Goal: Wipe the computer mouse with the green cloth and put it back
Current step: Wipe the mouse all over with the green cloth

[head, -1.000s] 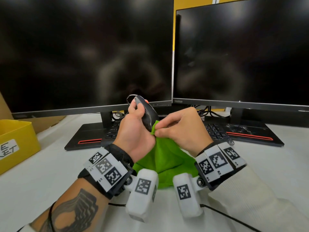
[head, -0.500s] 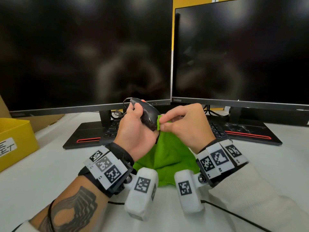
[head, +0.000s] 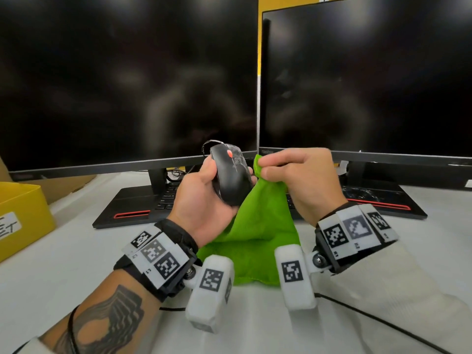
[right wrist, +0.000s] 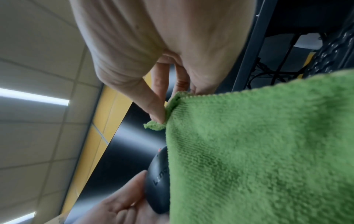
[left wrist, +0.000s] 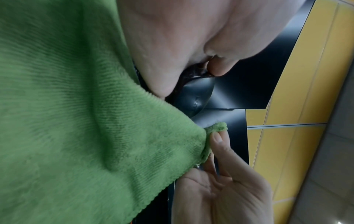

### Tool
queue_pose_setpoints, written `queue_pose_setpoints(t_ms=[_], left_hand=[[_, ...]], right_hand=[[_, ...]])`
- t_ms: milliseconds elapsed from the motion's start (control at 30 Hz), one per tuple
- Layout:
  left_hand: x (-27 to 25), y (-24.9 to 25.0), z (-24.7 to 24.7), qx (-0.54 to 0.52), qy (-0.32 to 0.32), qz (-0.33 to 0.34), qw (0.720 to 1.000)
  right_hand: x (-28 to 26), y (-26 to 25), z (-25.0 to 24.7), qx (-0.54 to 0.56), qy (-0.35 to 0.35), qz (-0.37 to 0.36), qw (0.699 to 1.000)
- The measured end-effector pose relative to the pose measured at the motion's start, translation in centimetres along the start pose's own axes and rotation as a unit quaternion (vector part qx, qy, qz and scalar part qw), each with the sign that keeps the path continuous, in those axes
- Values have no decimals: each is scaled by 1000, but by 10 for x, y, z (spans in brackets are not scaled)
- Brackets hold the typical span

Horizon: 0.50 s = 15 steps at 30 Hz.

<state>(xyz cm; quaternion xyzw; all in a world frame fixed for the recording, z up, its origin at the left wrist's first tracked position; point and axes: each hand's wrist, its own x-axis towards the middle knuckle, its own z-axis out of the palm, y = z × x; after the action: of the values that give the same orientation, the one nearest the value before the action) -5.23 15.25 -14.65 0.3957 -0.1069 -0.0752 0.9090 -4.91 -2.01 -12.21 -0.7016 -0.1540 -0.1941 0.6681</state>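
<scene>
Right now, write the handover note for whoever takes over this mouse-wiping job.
Left hand: grips the black computer mouse, lifted off the table, top side up, cable trailing back.
Right hand: pinches a corner of the green cloth; the rest hangs to the table between the wrists.
Done: mouse and cloth picked up. How much is wiped cannot be told; smudges show near the wheel.
Left: wipe the mouse, then set it back on the table.
</scene>
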Motion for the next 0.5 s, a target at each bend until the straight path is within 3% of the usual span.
queue_pose_setpoints(t_ms=[167, 400, 500], left_hand=[[-5, -3, 11, 33, -12, -25, 999], [-6, 0, 10, 68, 32, -12, 997], [-7, -2, 13, 88, 38, -20, 995]], right_hand=[[-2, 0, 8, -33, 15, -27, 999], [-3, 10, 9, -136, -54, -15, 989], [-1, 8, 6, -124, -26, -13, 992]])
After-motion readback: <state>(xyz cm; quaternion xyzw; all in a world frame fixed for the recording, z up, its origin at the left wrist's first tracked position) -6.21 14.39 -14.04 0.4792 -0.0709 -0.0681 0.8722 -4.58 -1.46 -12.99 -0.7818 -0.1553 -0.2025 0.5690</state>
